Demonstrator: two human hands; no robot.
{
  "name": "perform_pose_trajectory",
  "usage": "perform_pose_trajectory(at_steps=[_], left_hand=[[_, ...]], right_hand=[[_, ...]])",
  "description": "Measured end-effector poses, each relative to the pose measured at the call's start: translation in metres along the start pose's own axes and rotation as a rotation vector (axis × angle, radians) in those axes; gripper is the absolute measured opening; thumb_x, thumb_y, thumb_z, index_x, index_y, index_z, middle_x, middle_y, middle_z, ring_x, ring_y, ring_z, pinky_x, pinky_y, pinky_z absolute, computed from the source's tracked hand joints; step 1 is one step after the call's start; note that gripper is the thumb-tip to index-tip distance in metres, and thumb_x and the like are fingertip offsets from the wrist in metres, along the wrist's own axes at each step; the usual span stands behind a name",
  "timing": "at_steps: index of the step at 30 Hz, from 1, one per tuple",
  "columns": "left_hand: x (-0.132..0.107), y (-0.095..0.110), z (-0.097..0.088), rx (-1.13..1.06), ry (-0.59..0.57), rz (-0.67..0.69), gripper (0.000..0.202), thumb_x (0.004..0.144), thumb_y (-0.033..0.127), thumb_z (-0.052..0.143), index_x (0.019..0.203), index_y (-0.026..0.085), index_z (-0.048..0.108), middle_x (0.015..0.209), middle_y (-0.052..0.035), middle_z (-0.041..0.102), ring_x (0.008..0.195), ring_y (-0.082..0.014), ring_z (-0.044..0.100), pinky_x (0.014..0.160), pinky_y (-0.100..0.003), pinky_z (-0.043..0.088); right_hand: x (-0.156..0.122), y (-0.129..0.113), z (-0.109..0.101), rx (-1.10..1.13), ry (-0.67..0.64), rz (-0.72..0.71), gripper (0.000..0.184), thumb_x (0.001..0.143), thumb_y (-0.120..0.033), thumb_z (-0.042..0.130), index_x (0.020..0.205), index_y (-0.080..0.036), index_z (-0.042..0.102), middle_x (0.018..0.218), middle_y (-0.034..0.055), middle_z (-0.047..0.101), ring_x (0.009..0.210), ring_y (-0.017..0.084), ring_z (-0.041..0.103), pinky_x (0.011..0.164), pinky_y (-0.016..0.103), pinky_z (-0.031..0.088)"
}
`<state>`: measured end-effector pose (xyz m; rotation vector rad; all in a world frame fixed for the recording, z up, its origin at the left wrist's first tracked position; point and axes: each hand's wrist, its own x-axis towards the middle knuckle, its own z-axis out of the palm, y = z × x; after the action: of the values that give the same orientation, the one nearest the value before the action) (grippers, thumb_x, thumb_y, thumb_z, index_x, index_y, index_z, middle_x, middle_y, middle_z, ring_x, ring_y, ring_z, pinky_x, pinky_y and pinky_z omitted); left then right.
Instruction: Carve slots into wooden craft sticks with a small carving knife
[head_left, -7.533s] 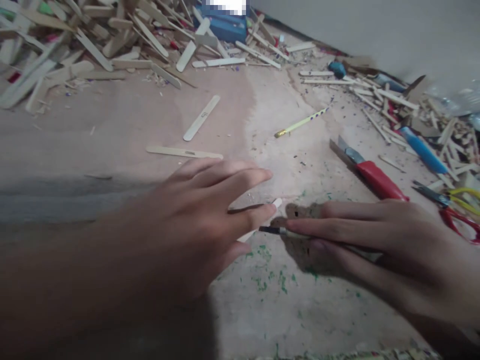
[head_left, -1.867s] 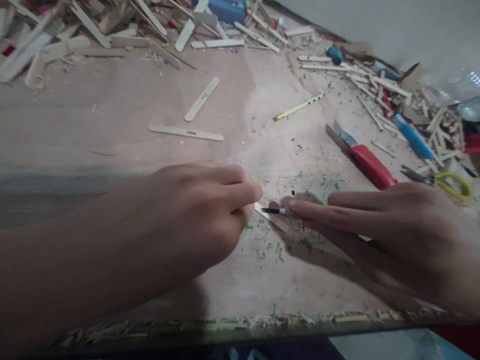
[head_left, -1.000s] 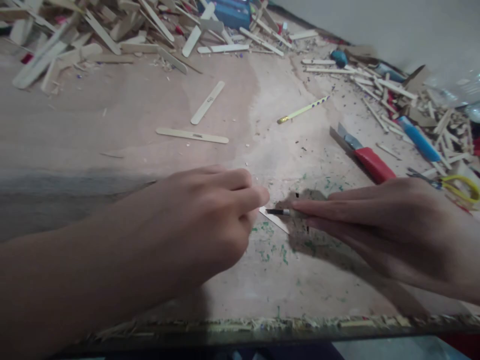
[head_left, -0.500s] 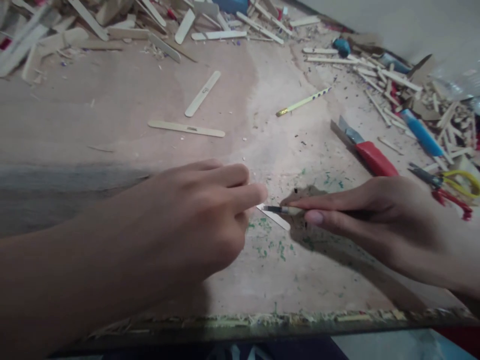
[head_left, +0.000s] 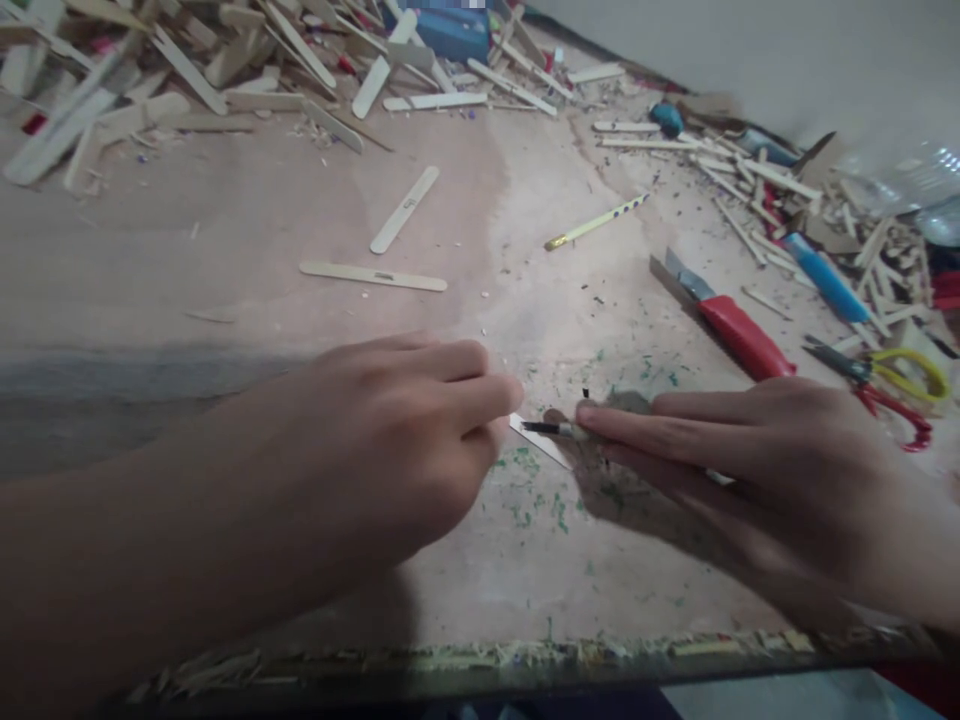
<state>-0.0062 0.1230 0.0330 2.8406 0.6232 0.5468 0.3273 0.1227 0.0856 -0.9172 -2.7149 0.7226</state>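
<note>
My left hand (head_left: pixel 420 440) is closed, its fingertips pinching a pale craft stick (head_left: pixel 541 444) against the tabletop; much of the stick is hidden under the fingers. My right hand (head_left: pixel 735 470) grips a slim tool (head_left: pixel 551 428) with a narrow dark tip and a light shaft. That tip lies over the bare part of the stick, close to my left fingertips. I cannot tell whether it is a blade or a brush. Green flecks (head_left: pixel 540 505) are scattered on the wood around the stick.
Two craft sticks, one slanted (head_left: pixel 405 210) and one nearly level (head_left: pixel 373 276), lie beyond my hands. A spotted pencil (head_left: pixel 596 222), a red-handled knife (head_left: pixel 742 335) and scissors (head_left: pixel 874 375) lie rightward. Stick heaps line the back (head_left: pixel 247 60) and right, near a blue cutter (head_left: pixel 825 277).
My right hand has shifted slightly and now has its fingers stretched further along the tool. The tool tip stays at the stick. The whole view has tilted up a little.
</note>
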Motion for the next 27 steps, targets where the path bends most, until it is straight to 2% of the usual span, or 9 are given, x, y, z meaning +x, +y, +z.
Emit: perform_pose_trajectory(at_steps=[3,7,9,11,14,17,20,23,27], left_hand=[[0.0,0.0,0.0,-0.012,0.033,-0.008,0.028,0.106,-0.001,0.08,0.09,0.023,0.08,0.101,-0.0029,0.081,0.096,-0.0269,0.075,0.083,-0.045,0.062],[0.003,0.002,-0.006,0.02,-0.029,0.008,0.035,0.094,-0.007,0.077,0.08,0.026,0.076,0.104,-0.0038,0.086,0.098,-0.0278,0.078,0.083,-0.045,0.065],[0.003,0.004,-0.009,0.028,-0.066,0.005,0.037,0.09,-0.006,0.077,0.076,0.027,0.072,0.109,-0.004,0.089,0.101,-0.0284,0.079,0.083,-0.045,0.067],[0.002,0.005,-0.01,0.02,-0.092,0.003,0.036,0.091,-0.003,0.079,0.074,0.028,0.069,0.111,-0.0042,0.088,0.104,-0.0285,0.078,0.084,-0.045,0.067],[0.001,0.006,-0.008,0.021,-0.099,0.015,0.034,0.089,-0.002,0.077,0.074,0.027,0.068,0.111,-0.005,0.086,0.105,-0.0288,0.075,0.085,-0.045,0.065],[0.001,0.005,-0.008,0.027,-0.109,0.025,0.032,0.088,-0.002,0.073,0.076,0.027,0.07,0.11,-0.0056,0.084,0.106,-0.0297,0.074,0.085,-0.046,0.064],[0.002,0.004,-0.008,0.021,-0.096,0.022,0.034,0.092,-0.003,0.073,0.076,0.027,0.072,0.105,-0.0054,0.082,0.102,-0.0295,0.075,0.083,-0.047,0.064],[0.001,0.004,-0.006,0.016,-0.072,0.007,0.037,0.097,-0.001,0.074,0.075,0.028,0.071,0.107,-0.0062,0.083,0.101,-0.0302,0.074,0.082,-0.048,0.064],[-0.001,0.007,-0.004,0.024,-0.06,-0.008,0.039,0.101,-0.001,0.074,0.075,0.027,0.069,0.11,-0.0069,0.084,0.103,-0.0307,0.072,0.084,-0.048,0.062]], right_hand=[[-0.002,0.003,-0.001,0.002,-0.018,-0.008,0.034,0.135,-0.019,0.06,0.154,-0.016,0.088,0.101,0.0033,0.093,0.069,0.012,0.081,0.064,0.025,0.058],[-0.003,0.006,-0.003,0.048,-0.045,0.013,0.037,0.134,-0.024,0.066,0.16,-0.018,0.09,0.107,0.0063,0.097,0.074,0.015,0.087,0.066,0.026,0.061],[-0.002,0.004,-0.002,0.12,-0.048,0.096,0.037,0.133,-0.027,0.067,0.158,-0.021,0.094,0.115,0.0075,0.101,0.078,0.018,0.092,0.067,0.027,0.067],[-0.001,0.0,-0.001,0.192,-0.049,0.228,0.036,0.133,-0.033,0.07,0.154,-0.031,0.099,0.121,0.0044,0.102,0.081,0.022,0.095,0.065,0.03,0.073],[0.0,-0.006,0.002,0.26,-0.054,0.359,0.036,0.133,-0.039,0.07,0.15,-0.041,0.102,0.114,0.0006,0.102,0.074,0.024,0.091,0.054,0.03,0.069],[-0.001,-0.006,0.004,0.304,-0.056,0.369,0.037,0.134,-0.044,0.07,0.145,-0.036,0.104,0.1,0.0024,0.099,0.064,0.02,0.083,0.048,0.027,0.062],[-0.003,-0.004,0.005,0.337,-0.069,0.394,0.036,0.134,-0.046,0.071,0.142,-0.036,0.105,0.092,0.0024,0.095,0.065,0.021,0.082,0.051,0.029,0.065],[-0.004,-0.004,0.005,0.376,-0.088,0.436,0.036,0.134,-0.045,0.07,0.144,-0.039,0.104,0.09,0.002,0.094,0.072,0.024,0.085,0.056,0.032,0.069],[-0.005,-0.005,0.007,0.425,-0.098,0.478,0.037,0.135,-0.045,0.071,0.143,-0.034,0.105,0.096,0.0045,0.097,0.074,0.023,0.087,0.057,0.029,0.068]])
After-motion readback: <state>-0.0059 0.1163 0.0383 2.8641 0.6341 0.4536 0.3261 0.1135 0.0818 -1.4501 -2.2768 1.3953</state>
